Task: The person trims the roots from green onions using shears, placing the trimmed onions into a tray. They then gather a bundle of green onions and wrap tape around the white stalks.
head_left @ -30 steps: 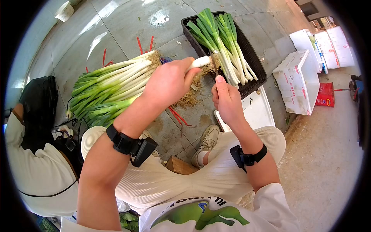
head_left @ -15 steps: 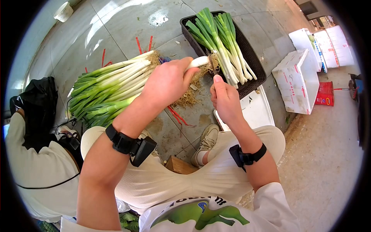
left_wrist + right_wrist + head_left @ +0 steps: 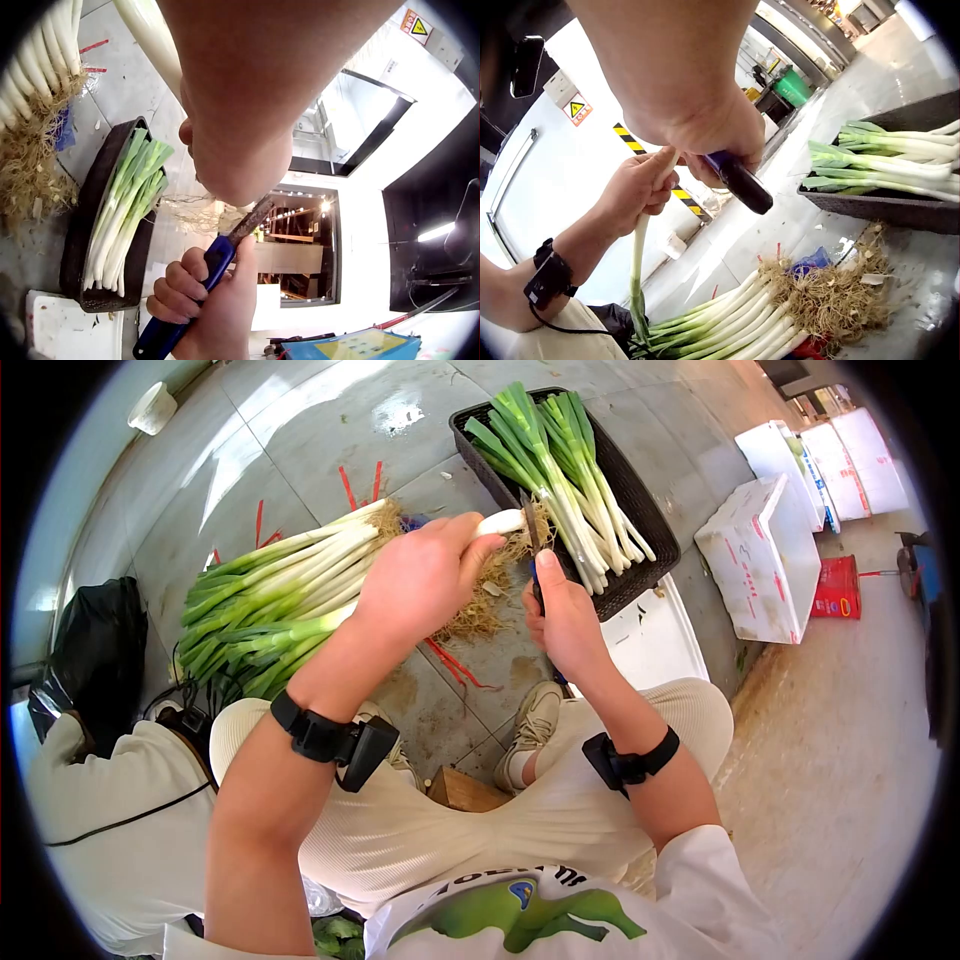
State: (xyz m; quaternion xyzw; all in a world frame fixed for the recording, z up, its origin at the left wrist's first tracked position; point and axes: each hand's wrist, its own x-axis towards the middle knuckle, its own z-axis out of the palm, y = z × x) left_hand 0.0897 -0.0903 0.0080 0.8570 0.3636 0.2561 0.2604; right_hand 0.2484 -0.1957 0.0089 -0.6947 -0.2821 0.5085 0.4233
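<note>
In the head view my left hand [image 3: 420, 572] grips a leek [image 3: 498, 523] just behind its white root end. That leek's green part hangs down in the right wrist view, above the pile. My right hand [image 3: 570, 618] holds a small knife, its blue handle [image 3: 219, 259] wrapped by the fingers in the left wrist view. The thumb lies toward the dark blade [image 3: 530, 520], which stands across the leek's end, right where the roots [image 3: 543, 525] begin. A pile of untrimmed leeks [image 3: 290, 575] lies on the floor beneath and left of my left hand.
A dark crate [image 3: 655, 565] with trimmed leeks [image 3: 560, 480] stands beyond my right hand, beside a white tray [image 3: 655, 645]. Loose roots [image 3: 480, 615] litter the tiles. Foam boxes [image 3: 755, 560] and a red can [image 3: 837, 588] stand right. Another person's sleeve [image 3: 130, 790] is at left.
Both hands have shifted slightly left with the leek and knife, while the whole view also shifted a little. The blade stays at the root end, and both grips are kept.
</note>
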